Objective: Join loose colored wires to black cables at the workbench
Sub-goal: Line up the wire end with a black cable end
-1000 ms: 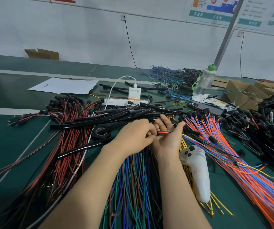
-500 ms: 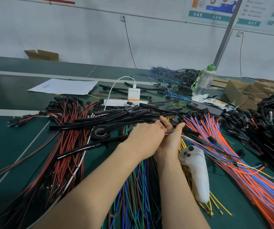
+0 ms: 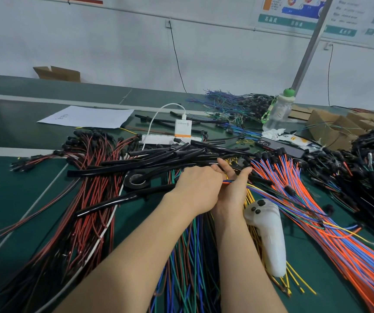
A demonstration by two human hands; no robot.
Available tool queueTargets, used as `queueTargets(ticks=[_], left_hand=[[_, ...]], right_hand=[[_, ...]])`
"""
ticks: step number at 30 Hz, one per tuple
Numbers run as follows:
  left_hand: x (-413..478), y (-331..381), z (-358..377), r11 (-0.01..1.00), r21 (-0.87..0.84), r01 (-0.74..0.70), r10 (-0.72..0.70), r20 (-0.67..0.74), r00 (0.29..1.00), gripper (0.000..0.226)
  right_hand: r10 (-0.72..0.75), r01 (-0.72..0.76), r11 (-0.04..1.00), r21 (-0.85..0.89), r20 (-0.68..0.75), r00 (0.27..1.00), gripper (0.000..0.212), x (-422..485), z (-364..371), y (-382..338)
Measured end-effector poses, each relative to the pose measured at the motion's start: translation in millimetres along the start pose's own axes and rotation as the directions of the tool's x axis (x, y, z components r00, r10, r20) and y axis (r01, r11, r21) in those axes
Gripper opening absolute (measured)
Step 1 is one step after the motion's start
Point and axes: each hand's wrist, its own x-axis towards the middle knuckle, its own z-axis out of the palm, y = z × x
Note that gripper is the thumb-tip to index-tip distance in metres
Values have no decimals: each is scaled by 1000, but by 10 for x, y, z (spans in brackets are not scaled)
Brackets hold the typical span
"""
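Note:
My left hand has its fingers curled and pinches a thin bundle of orange, blue and yellow wires at the end that lies in my right palm. Under that bundle my right hand lies palm up, fingers and thumb stretched out. The bundle trails right into a fan of orange and blue wires with black caps. Black tubes are piled just beyond both hands. Green, blue and brown wires run under my forearms.
A black tape roll and red-black leads lie to the left. A white controller rests right of my right wrist. Behind are a power strip, paper, a water bottle, cardboard boxes and dark cables.
My left hand has slid right and forward over my right palm, now covering most of it. My right hand has stayed almost where it was.

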Motion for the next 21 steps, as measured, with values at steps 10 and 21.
queueTargets(ticks=[10, 21], left_hand=[[11, -176, 167, 934, -358, -19, 32, 30, 999, 5], [-132, -282, 269, 770, -628, 116, -211, -78, 974, 17]], right_hand=[[-23, 23, 1000, 5, -32, 999, 71, -8, 11, 4], [9, -7, 991, 135, -17, 1000, 70, -45, 58, -11]])
